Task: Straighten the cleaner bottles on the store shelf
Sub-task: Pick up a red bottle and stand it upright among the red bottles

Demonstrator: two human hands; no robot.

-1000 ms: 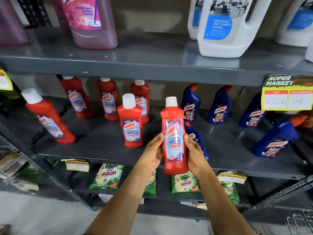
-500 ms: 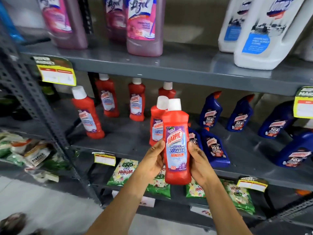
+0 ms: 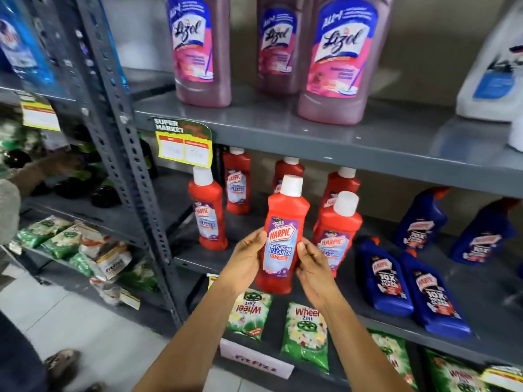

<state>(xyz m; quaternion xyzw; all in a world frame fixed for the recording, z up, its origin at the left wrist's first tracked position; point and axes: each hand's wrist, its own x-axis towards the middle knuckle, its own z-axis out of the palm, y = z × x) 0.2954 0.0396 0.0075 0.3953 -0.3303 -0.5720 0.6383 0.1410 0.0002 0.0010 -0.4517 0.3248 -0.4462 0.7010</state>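
Observation:
A red Harpic bathroom cleaner bottle (image 3: pixel 283 230) with a white cap is held upright in front of the middle shelf (image 3: pixel 283 224), label facing me. My left hand (image 3: pixel 245 261) grips its left side and my right hand (image 3: pixel 312 268) grips its right side. Several more red Harpic bottles stand on the shelf: one at the left (image 3: pixel 208 210), two at the back (image 3: pixel 237 182), and one just right of the held bottle (image 3: pixel 338 230). Blue Harpic bottles (image 3: pixel 392 275) lean at angles farther right.
Pink Lizol bottles (image 3: pixel 336 58) and a white jug (image 3: pixel 492 75) stand on the upper shelf (image 3: pixel 325 137). A price tag (image 3: pixel 184 142) hangs from its edge. Green Wheel packets (image 3: pixel 305 335) lie on the lower shelf. A grey upright post (image 3: pixel 124 154) is at left, with another person's arm (image 3: pixel 36 171) beyond it.
My view has swung left and closer to the shelf. The held red bottle stays gripped in both hands and now sits left of the front red bottle.

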